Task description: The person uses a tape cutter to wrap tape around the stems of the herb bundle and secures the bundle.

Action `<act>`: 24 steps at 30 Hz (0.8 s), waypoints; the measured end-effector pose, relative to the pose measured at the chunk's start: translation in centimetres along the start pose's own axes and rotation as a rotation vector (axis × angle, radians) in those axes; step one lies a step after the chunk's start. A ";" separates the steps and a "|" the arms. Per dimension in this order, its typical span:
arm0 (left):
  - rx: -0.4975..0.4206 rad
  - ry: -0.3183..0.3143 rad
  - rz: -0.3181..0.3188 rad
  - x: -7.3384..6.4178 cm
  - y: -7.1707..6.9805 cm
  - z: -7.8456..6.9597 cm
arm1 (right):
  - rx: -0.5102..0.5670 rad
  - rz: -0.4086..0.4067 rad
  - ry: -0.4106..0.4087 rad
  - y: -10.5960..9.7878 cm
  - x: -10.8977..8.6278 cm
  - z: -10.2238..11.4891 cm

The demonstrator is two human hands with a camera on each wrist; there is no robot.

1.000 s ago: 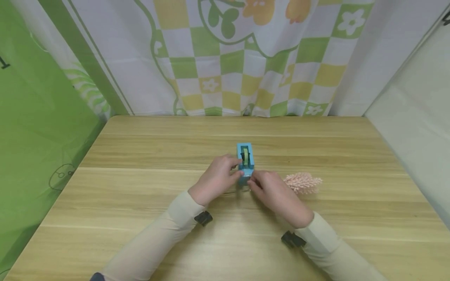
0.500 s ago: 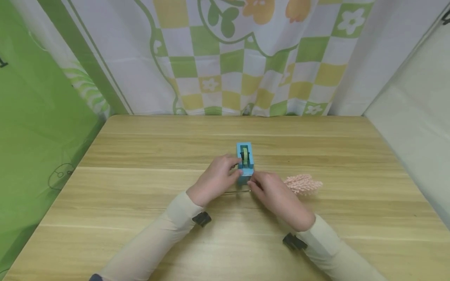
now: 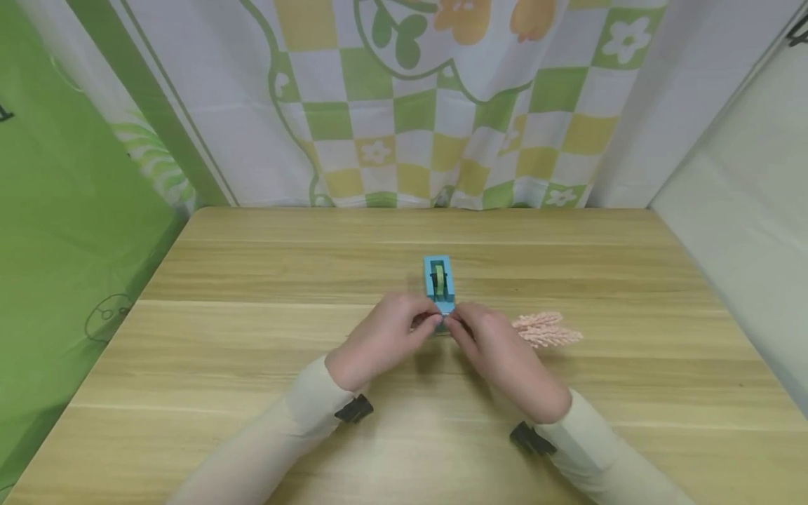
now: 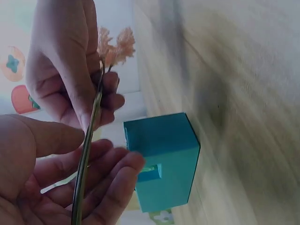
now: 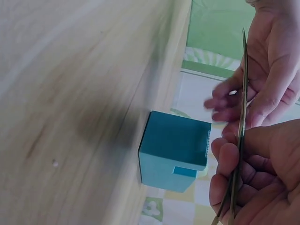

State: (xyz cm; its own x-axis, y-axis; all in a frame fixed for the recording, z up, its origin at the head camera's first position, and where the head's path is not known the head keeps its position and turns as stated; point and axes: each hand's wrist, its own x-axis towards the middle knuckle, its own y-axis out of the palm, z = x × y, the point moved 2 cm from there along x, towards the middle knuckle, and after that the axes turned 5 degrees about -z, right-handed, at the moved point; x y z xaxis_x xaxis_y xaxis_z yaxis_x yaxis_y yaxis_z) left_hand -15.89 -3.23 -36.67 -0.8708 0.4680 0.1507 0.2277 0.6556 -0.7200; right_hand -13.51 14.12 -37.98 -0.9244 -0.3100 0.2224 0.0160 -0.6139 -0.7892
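Both hands meet at the near end of a blue tape dispenser [image 3: 440, 266], which stands on the table with a greenish roll in it. My right hand [image 3: 495, 351] grips thin artificial flower stems [image 5: 241, 140], fingers curled round them. Their pink flower heads [image 3: 548, 330] stick out past that hand to the right. My left hand [image 3: 385, 337] has thumb and forefinger on the stems beside the right fingertips, pinching them; its other fingers are loosely bent behind. In the left wrist view the stems [image 4: 84, 171] run across the left palm. The dispenser [image 4: 164, 161] is just beyond the fingers.
A wood-grain table [image 3: 252, 280] carries everything. Behind its far edge hangs a checked, flowered curtain [image 3: 442, 133]. Green cloth [image 3: 69, 210] is at the left and a pale wall [image 3: 738, 189] at the right.
My left hand has come off the side of the tape dispenser and moved in to the stems by the right fingertips. The stems have risen slightly from near the table; the dispenser stays put.
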 end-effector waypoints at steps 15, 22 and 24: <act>-0.015 0.071 0.078 -1.2 -0.4 -0.1 | -0.054 -0.076 -0.015 -0.4 -0.4 1.0; -0.033 0.095 0.058 -1.3 -0.4 0.0 | -0.096 -0.082 -0.008 -0.4 -0.5 1.2; -0.036 0.095 0.054 -1.3 -0.4 0.1 | -0.109 -0.088 -0.010 -0.4 -0.5 1.3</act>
State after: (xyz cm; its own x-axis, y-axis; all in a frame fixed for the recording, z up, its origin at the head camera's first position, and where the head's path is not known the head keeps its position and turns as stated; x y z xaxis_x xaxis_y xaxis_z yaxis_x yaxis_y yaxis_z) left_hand -14.87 -4.15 -36.61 -0.8117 0.5566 0.1772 0.2907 0.6480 -0.7040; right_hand -12.53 13.57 -37.08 -0.9166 -0.2656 0.2990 -0.1075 -0.5565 -0.8239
